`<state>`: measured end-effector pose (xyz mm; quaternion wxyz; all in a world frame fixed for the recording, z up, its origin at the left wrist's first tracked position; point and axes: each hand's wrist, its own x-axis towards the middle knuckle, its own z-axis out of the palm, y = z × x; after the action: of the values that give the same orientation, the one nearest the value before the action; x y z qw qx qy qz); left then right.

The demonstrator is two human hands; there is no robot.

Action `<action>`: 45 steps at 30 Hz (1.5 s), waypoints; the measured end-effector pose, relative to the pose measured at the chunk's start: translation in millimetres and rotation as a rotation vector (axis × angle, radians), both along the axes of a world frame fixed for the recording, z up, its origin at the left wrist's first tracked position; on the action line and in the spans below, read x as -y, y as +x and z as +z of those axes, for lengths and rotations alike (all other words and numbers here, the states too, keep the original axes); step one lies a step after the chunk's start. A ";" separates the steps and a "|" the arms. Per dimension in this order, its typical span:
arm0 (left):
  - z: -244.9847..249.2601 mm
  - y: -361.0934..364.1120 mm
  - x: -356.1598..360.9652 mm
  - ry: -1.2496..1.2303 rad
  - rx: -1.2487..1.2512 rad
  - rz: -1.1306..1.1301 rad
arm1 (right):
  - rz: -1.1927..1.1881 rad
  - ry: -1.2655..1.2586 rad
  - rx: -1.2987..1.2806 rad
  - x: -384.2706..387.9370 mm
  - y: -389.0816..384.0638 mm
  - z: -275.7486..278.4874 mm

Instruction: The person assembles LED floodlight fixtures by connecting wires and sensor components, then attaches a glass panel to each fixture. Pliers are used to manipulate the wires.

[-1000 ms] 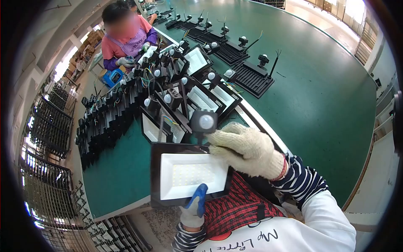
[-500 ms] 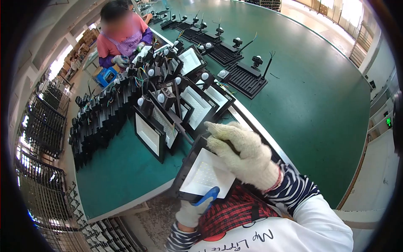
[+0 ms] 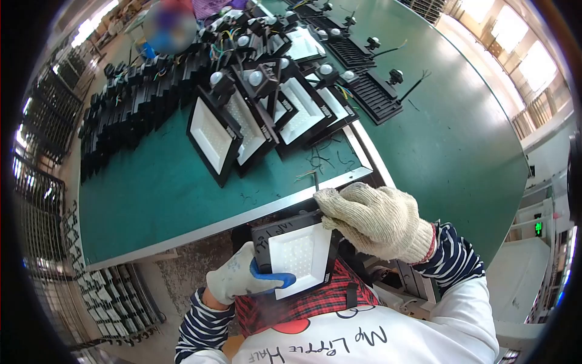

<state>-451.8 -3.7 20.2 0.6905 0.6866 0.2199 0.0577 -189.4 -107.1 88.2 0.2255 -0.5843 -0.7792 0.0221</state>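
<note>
An LED floodlight with a black frame and white inner face is held in front of my body, past the near table edge. My left hand, in a grey glove with blue coating, grips its left side, the thumb over the front. My right hand, in a cream knit glove, is closed at its upper right corner; the fingertips partly hide what they pinch there. A short dark cable with thin wire ends sticks up beside those fingertips. Handwritten marks show on the upper frame.
Several floodlights with sensor heads stand leaning together on the green table. Dark housings are lined up at left. Wire scraps lie near the metal table edge. More lamps lie on the green surface beyond; a co-worker is at the far side.
The floodlight and both hands have come lower and closer to my body. My right hand has gone from lying over the floodlight's top to closing at its corner. The view has tilted down.
</note>
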 end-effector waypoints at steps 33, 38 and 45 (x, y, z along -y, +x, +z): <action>5.2 13.8 -23.2 -0.072 -0.193 -0.301 | -0.207 -0.069 -0.368 8.3 -37.9 -5.6; 8.4 21.3 -20.5 0.070 -0.274 -0.414 | -0.178 -0.066 -0.249 6.8 -41.3 -0.2; -4.5 23.4 -11.4 0.174 -0.224 -0.444 | 0.003 -0.113 -0.092 -2.0 -21.8 16.9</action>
<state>-428.4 7.6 15.8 0.5959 0.7771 0.1330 -0.1529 -211.2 -105.1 105.1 0.2279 -0.5932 -0.7665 0.0931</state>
